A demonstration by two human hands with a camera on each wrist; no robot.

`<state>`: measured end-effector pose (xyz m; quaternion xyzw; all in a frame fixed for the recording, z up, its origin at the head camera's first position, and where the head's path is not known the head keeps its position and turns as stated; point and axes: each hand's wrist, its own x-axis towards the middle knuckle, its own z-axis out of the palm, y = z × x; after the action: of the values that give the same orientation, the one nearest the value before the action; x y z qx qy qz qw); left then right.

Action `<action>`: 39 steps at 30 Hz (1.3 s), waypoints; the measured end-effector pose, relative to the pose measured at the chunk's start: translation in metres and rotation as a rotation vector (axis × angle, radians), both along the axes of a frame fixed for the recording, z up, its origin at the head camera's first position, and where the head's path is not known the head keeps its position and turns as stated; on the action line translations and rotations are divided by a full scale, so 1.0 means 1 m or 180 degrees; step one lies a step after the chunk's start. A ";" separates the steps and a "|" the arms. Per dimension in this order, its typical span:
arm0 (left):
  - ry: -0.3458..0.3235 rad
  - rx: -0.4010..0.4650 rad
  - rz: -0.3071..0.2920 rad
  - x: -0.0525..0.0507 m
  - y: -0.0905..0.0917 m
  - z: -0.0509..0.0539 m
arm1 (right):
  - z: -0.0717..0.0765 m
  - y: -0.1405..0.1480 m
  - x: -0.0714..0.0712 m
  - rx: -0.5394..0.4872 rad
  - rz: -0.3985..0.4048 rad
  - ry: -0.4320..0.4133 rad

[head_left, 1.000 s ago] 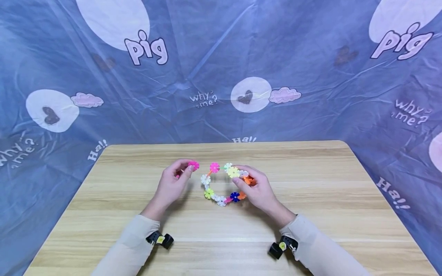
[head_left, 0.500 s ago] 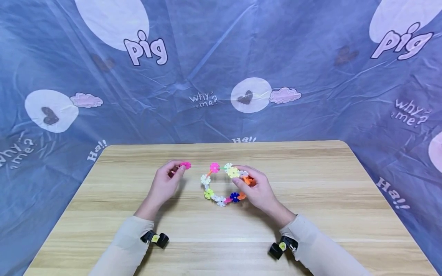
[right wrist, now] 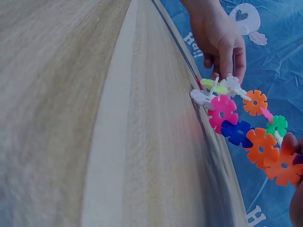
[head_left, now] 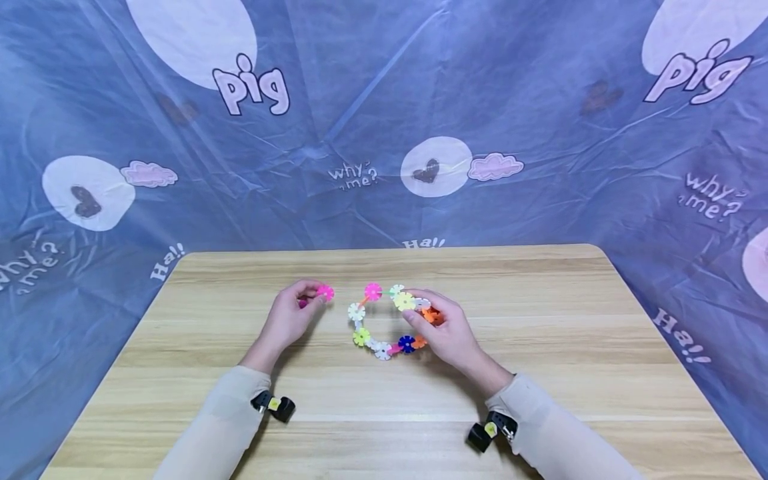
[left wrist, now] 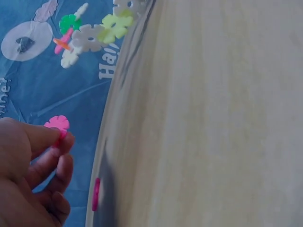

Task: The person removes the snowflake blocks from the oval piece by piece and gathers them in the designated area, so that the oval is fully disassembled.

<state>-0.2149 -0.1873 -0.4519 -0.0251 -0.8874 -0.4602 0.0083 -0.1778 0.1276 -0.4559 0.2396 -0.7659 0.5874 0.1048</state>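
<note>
My left hand (head_left: 292, 313) pinches a pink snowflake disc (head_left: 326, 293) between thumb and fingers, left of the ring and apart from it. The left wrist view shows this pink disc (left wrist: 57, 123) upright at the fingertips. Another pink disc (left wrist: 96, 194) lies on the tabletop below that hand. My right hand (head_left: 447, 330) holds the right side of a ring of linked snowflake discs (head_left: 362, 337), coloured pink, white, yellow, blue, orange and green. Orange discs (right wrist: 262, 147) run up to its fingers in the right wrist view. The hand hides part of the ring's right side.
The wooden table (head_left: 384, 427) spreads under both hands. A blue printed cloth (head_left: 336, 100) stands behind it and along its sides. Each wrist wears a black strap with a small camera (head_left: 282, 409).
My left hand has drawn left from the ring with the pink disc, then come back slightly right, turning the disc's face more into view. The right hand and ring have barely shifted.
</note>
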 end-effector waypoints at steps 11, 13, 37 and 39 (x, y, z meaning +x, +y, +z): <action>-0.0132 -0.0487 -0.0141 -0.010 0.000 -0.009 | 0.000 -0.001 0.000 -0.0017 0.0036 0.0007; -0.0138 -0.0511 -0.0167 -0.011 0.000 -0.010 | 0.001 -0.001 0.000 -0.0009 0.0040 0.0006; -0.0178 -0.1052 -0.0109 -0.018 -0.003 -0.011 | 0.004 -0.004 0.002 0.0098 -0.0011 -0.0078; -0.0191 -0.1050 -0.0101 -0.018 -0.003 -0.011 | 0.003 -0.004 0.002 0.0105 -0.0011 -0.0069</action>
<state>-0.2326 -0.1899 -0.4627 -0.0263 -0.9503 -0.3089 -0.0296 -0.1754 0.1238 -0.4524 0.2335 -0.7769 0.5772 0.0936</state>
